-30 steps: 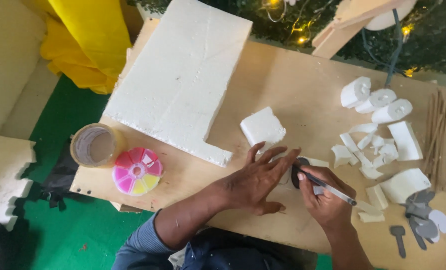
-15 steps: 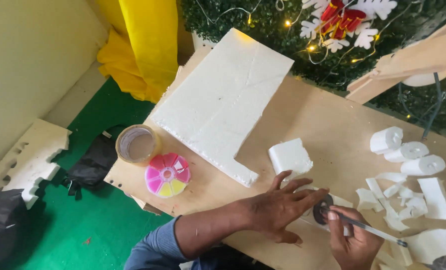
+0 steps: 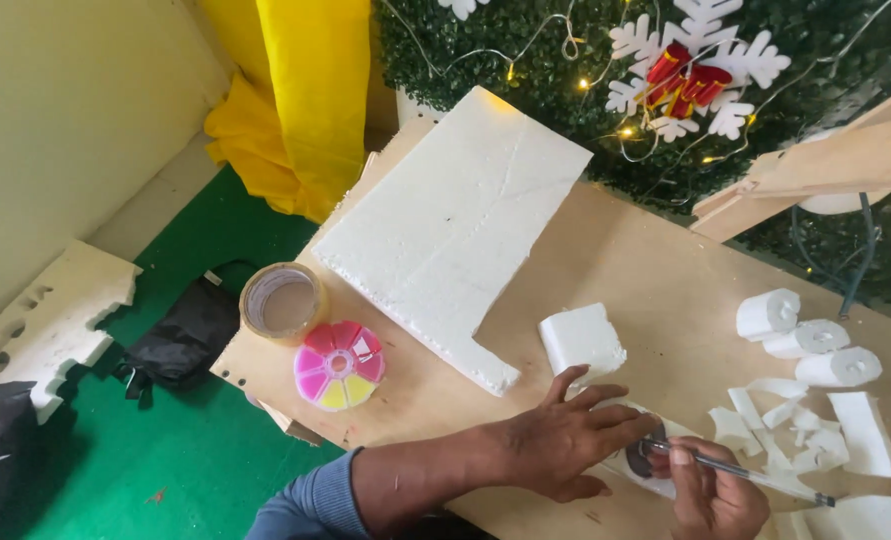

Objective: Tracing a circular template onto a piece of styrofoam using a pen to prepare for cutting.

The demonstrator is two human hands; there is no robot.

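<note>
My left hand [image 3: 565, 440] lies flat with fingers spread on a thin white foam piece [image 3: 633, 468] near the table's front edge, pressing it down. My right hand [image 3: 710, 495] grips a slim pen-like tool [image 3: 755, 473] whose tip meets a dark round object [image 3: 650, 458] on that foam piece, right beside my left fingertips. A small white foam block [image 3: 582, 340] sits just beyond my left hand. A large white foam board [image 3: 450, 230] with a notched corner lies further left on the wooden table [image 3: 655, 270].
A tape roll [image 3: 283, 301] and a round pink-and-yellow compartment box [image 3: 339, 364] sit at the table's left corner. Foam cylinders [image 3: 805, 338] and foam scraps [image 3: 795, 430] lie at right. A wooden frame [image 3: 825, 165] and decorated greenery stand behind. Green floor holds a foam offcut [image 3: 50, 320] and a black bag [image 3: 180, 335].
The view has shifted so the table sits lower and further right. Both hands stay on the foam piece, the tool tip still at the dark round object.
</note>
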